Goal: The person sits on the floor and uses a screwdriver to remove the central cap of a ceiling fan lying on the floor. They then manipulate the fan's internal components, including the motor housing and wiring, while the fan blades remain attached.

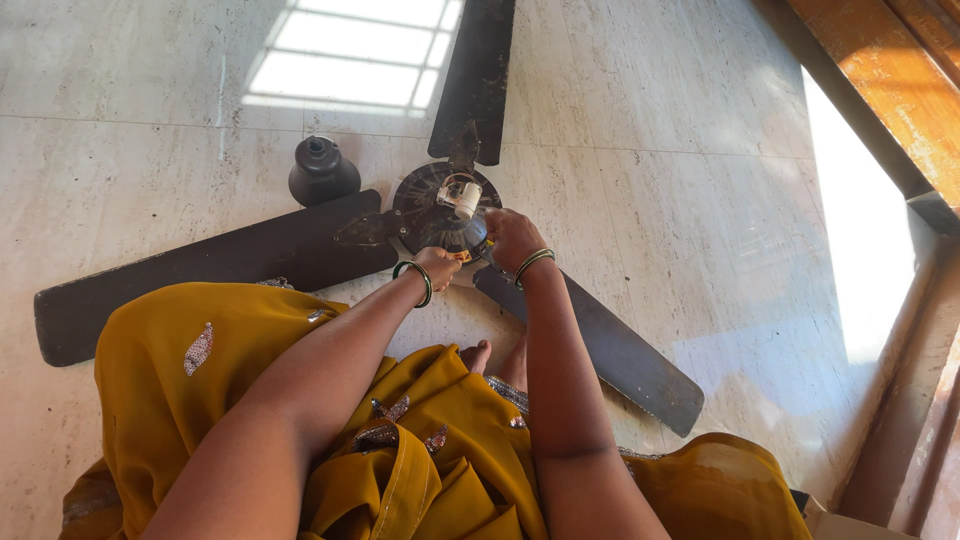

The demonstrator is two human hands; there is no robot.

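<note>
A dark brown ceiling fan lies on the marble floor, its round motor hub (430, 205) in the middle with a white cylindrical part (464, 197) on top. Three blades spread out: left (200, 265), far (478, 70) and near right (610, 350). My left hand (438, 266) is closed at the hub's near edge, next to a small orange thing I cannot make out. My right hand (511, 237) is closed at the hub's right edge, seemingly gripping something small and hidden there. Both wrists wear green bangles.
A dark bell-shaped fan cover (322, 171) stands on the floor left of the hub. My legs in mustard-yellow cloth (250, 360) fill the near side, toes showing. A wooden door frame (880, 90) and bright sunlight lie to the right.
</note>
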